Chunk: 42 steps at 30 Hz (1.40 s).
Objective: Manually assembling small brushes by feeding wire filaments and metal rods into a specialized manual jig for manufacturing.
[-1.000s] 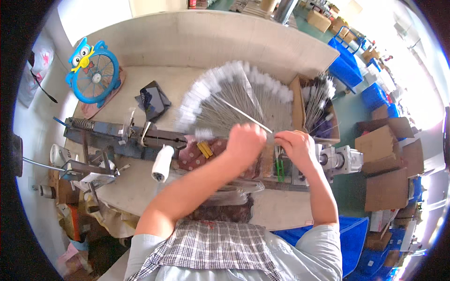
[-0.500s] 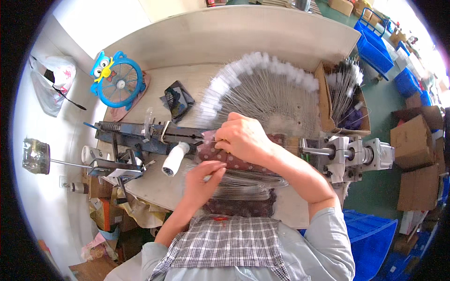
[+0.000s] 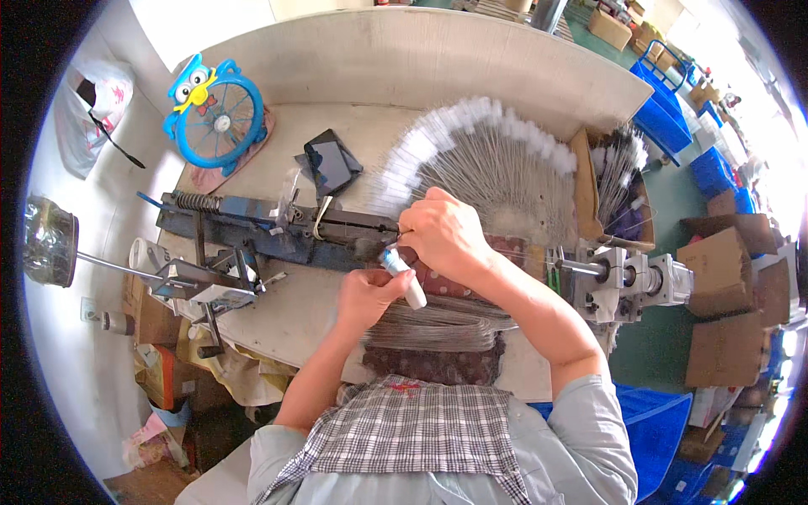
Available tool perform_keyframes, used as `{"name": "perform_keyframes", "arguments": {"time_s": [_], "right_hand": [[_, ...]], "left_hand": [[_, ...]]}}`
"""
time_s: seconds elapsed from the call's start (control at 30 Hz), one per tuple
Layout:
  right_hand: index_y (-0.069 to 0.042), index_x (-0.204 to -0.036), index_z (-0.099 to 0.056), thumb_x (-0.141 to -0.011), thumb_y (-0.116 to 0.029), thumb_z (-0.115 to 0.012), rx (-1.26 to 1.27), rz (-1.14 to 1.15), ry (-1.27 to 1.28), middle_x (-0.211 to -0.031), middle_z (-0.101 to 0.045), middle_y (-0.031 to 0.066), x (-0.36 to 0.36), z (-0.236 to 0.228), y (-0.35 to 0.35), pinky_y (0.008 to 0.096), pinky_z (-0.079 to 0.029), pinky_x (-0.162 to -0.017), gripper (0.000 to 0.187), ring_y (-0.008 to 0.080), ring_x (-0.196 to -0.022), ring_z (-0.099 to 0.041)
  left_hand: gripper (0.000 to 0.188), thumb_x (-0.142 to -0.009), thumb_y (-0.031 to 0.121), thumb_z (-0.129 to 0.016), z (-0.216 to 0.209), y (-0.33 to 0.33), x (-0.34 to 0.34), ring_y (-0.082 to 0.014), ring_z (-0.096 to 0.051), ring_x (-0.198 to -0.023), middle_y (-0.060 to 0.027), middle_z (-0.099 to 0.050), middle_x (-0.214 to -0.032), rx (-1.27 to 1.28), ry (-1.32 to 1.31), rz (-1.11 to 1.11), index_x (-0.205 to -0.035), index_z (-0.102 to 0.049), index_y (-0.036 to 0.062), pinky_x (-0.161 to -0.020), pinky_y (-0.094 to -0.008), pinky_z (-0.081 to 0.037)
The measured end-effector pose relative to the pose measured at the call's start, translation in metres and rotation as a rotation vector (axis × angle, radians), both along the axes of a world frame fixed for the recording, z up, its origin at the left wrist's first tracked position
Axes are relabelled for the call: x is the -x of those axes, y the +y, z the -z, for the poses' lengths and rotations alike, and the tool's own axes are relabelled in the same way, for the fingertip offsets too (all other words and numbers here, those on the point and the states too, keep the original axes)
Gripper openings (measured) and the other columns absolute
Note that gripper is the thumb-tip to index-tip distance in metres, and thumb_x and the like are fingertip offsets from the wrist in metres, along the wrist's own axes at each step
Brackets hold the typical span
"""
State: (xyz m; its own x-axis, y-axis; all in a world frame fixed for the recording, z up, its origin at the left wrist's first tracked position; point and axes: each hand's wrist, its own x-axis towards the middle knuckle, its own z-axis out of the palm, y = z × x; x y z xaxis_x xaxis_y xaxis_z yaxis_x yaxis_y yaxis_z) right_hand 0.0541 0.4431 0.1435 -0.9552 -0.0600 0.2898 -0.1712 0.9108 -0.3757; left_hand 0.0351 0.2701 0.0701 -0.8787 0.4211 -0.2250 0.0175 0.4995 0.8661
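My left hand (image 3: 364,296) is closed round a small white tube-shaped bottle (image 3: 415,293), tilted, with its blue end toward my right fingers. My right hand (image 3: 446,237) is pinched shut beside the inner end of a dark metal fixture (image 3: 286,240); whatever its fingertips hold is too small to make out. Under the right hand lies a dotted maroon cloth (image 3: 505,246). Closer to me, a bundle of thin metal wires (image 3: 438,326) lies across the bench. Beyond my hands, many wire-stemmed brushes with white tufts (image 3: 484,114) are fanned out.
A blue owl-shaped fan (image 3: 220,124) and a dark phone-like slab (image 3: 330,162) sit at the back left. On the right are a metal shaft mechanism (image 3: 627,273) and a cardboard box (image 3: 585,181) of wire brushes. A blue bin (image 3: 656,421) stands lower right.
The white bottle, which lay on the bench left of my hands, is now in my left hand beside my right fingers. My right hand stays pinched near the fixture's end. The view has shifted slightly.
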Motion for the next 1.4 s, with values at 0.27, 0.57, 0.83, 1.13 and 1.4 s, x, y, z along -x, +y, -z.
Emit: {"name": "perform_keyframes", "arguments": {"time_s": [0.27, 0.57, 0.83, 1.13, 1.4], "right_hand": [[-0.006, -0.081, -0.067, -0.073, -0.011, -0.064, 0.119, -0.064, 0.325, -0.078, -0.063, 0.0059, -0.042, -0.009, 0.015, 0.0351, -0.049, -0.066, 0.011, 0.0243, -0.078, -0.059], [-0.001, -0.107, -0.052, -0.08, -0.009, -0.059, 0.226, 0.008, 0.173, -0.097, -0.055, 0.0131, -0.048, 0.061, 0.01, 0.0394, -0.051, -0.063, 0.03, 0.0293, -0.082, -0.062], [-0.006, -0.091, -0.058, -0.078, -0.018, -0.065, 0.196, -0.037, 0.033, -0.081, -0.055, 0.0107, -0.044, 0.064, 0.011, 0.0393, -0.05, -0.065, 0.019, 0.031, -0.077, -0.06], [-0.004, -0.091, -0.062, -0.08, -0.014, -0.064, 0.203, -0.106, -0.039, -0.083, -0.057, 0.0127, -0.054, 0.053, 0.01, 0.0407, -0.05, -0.064, 0.015, 0.0326, -0.075, -0.06], [-0.004, -0.101, -0.062, -0.079, -0.006, -0.063, 0.207, -0.093, -0.126, -0.088, -0.058, 0.0133, -0.072, 0.021, 0.014, 0.0395, -0.049, -0.068, 0.023, 0.0343, -0.078, -0.059]], "left_hand": [[0.027, -0.081, 0.024, -0.066, 0.006, 0.022, -0.013, -0.0117, -0.056, -0.063, -0.0042, -0.061, -0.07, -0.668, -0.268, -0.129, -0.09, -0.06, -0.0011, -0.06, -0.0277, -0.046], [0.021, -0.072, 0.009, -0.065, 0.002, 0.024, -0.015, -0.0132, -0.058, -0.076, -0.0066, -0.059, -0.078, -0.155, 0.004, -0.022, -0.085, -0.052, 0.0005, -0.064, -0.0311, -0.047], [0.03, -0.081, 0.031, -0.069, 0.018, -0.051, 0.007, -0.0132, -0.059, -0.072, -0.0044, -0.06, -0.08, -0.376, -0.154, -0.316, -0.092, -0.057, 0.0062, -0.066, -0.0308, -0.049], [0.024, -0.084, 0.036, -0.065, 0.036, -0.153, 0.039, -0.0136, -0.058, -0.065, 0.0014, -0.058, -0.072, -0.9, -0.584, -0.837, -0.085, -0.062, 0.012, -0.06, -0.0287, -0.049], [0.011, -0.079, 0.022, -0.066, 0.045, -0.13, 0.04, -0.0104, -0.049, -0.059, 0.0052, -0.053, -0.066, -1.104, -0.571, -1.038, -0.08, -0.061, 0.0122, -0.057, -0.0255, -0.04]]}}
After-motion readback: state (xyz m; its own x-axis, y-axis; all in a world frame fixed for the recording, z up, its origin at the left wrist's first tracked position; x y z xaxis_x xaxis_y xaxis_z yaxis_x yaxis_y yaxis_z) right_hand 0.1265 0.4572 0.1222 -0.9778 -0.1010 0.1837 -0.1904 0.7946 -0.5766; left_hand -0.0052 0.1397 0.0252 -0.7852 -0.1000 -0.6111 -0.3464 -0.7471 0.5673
